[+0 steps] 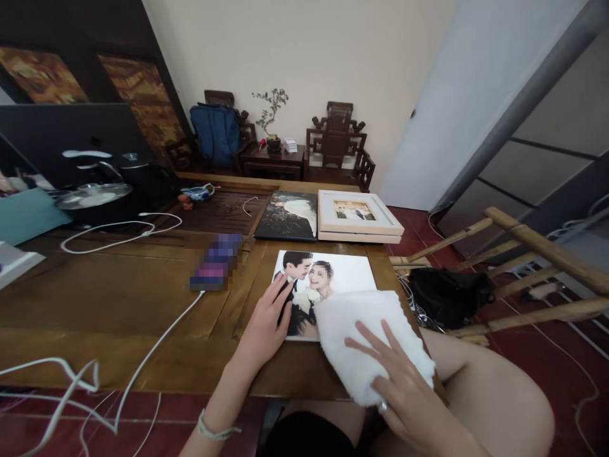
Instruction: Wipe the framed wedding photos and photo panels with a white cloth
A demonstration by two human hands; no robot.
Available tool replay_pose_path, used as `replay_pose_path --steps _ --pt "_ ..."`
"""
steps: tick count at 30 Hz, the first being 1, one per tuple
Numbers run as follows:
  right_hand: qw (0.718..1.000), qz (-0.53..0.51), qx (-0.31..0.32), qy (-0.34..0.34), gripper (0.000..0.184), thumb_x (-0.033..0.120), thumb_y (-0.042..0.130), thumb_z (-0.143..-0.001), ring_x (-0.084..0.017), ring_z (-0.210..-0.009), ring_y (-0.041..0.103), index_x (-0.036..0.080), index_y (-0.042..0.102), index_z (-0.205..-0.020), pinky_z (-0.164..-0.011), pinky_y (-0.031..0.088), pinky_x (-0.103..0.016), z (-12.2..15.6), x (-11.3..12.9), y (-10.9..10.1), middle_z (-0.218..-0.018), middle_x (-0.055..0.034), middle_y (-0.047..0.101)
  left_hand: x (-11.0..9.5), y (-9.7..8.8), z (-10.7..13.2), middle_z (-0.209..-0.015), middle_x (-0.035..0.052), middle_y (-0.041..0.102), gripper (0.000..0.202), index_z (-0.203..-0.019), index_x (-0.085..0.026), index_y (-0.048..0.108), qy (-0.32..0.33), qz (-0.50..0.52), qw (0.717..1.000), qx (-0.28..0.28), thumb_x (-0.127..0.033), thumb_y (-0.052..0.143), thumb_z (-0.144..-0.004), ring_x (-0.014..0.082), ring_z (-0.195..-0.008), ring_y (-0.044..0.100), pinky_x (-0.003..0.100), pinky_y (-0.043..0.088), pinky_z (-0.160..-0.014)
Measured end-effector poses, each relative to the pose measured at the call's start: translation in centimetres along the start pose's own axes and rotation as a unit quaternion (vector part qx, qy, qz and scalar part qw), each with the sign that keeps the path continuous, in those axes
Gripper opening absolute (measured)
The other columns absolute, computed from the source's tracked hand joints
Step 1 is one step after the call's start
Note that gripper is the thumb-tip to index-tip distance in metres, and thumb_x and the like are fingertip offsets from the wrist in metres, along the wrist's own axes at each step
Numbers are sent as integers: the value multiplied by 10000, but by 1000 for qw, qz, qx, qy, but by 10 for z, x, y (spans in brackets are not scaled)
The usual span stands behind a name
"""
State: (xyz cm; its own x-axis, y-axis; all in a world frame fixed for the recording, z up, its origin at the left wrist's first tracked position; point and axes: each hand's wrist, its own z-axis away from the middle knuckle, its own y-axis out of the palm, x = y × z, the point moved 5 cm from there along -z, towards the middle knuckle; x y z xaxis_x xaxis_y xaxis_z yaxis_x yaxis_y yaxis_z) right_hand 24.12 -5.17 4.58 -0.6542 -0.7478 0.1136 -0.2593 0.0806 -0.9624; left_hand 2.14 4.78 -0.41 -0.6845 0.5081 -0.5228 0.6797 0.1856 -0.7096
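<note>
Wedding photo panel [349,273] lies flat near the front right corner of the wooden tabletop [118,298], with its lower edge close to the tabletop's front edge. A folded white cloth [347,324] covers its lower right part and hangs over the front edge toward the person's lap.

The right hand [394,374] rests open on the cloth, fingers spread and palm down. It presses the cloth and grips nothing. The left hand [266,327] is also flat and open, with its fingertips on the panel's left side, and closes on nothing.

The work looks like wiping the panel's face. To do it well, I judge the left hand should bear down enough to stop the panel sliding. The right should keep a flat palm, move the cloth in even, light passes, and carry each stroke to the border.

Room is tight on the near and right sides. The panel sits close to the tabletop's right edge, and past it are a black bag [450,295] and a bamboo frame [537,254]. A hard push that way could tip the panel off.

Behind it, well apart, are a dark photo print [288,216] and a stack of framed pictures [356,216]. A pixelated object [216,261] with a white cable [162,343] lies to the left. The bare wood between these leaves free space for shifting the panel left or back.
</note>
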Motion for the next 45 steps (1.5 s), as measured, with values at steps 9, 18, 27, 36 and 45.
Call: replay_pose_path --steps 9,18,27,36,45 --pt "999 -5 10 52 318 4 424 -649 -297 -1346 328 154 601 -866 -1087 210 -606 -44 -70 7 -1380 -216 460 -1 -2 -1 -1487 87 355 444 -1383 -237 388 -12 -1 1000 16 -213 386 -940 235 -1394 281 469 297 -1122" --pt "991 -25 -27 126 410 86 423 -809 -285 -1275 442 205 578 -1170 -1092 199 -586 -100 -140 13 -1346 -108 530 -2 -1 1 -1498 97 335 469 -1424 -237 313 8 4 1000 22 -180 333 -959 235 -1414 224 498 290 -1118" --pt "997 -1 -15 74 286 -5 403 -592 -288 -1389 229 197 548 -733 -1105 163 -630 -13 -42 2 -1416 -117 448 -3 -1 0 -1465 114 390 459 -1411 -227 343 1 6 1000 6 -184 343 -954 244 -1385 301 512 309 -1105" --pt "999 -14 2 51 328 -15 405 -543 -300 -1371 272 183 565 -750 -1097 164 -638 -16 -24 1 -1381 -130 489 -2 -1 1 -1467 107 385 451 -1399 -233 362 -6 10 1000 9 -190 355 -950 237 -1388 297 505 298 -1115" --pt "991 -10 -24 129 312 48 432 -769 -310 -1329 356 146 601 -1012 -1052 214 -647 -76 -107 14 -1288 -222 550 -2 -2 2 -1468 93 386 451 -1399 -246 358 -2 10 1000 8 -185 347 -952 232 -1385 303 496 309 -1111"
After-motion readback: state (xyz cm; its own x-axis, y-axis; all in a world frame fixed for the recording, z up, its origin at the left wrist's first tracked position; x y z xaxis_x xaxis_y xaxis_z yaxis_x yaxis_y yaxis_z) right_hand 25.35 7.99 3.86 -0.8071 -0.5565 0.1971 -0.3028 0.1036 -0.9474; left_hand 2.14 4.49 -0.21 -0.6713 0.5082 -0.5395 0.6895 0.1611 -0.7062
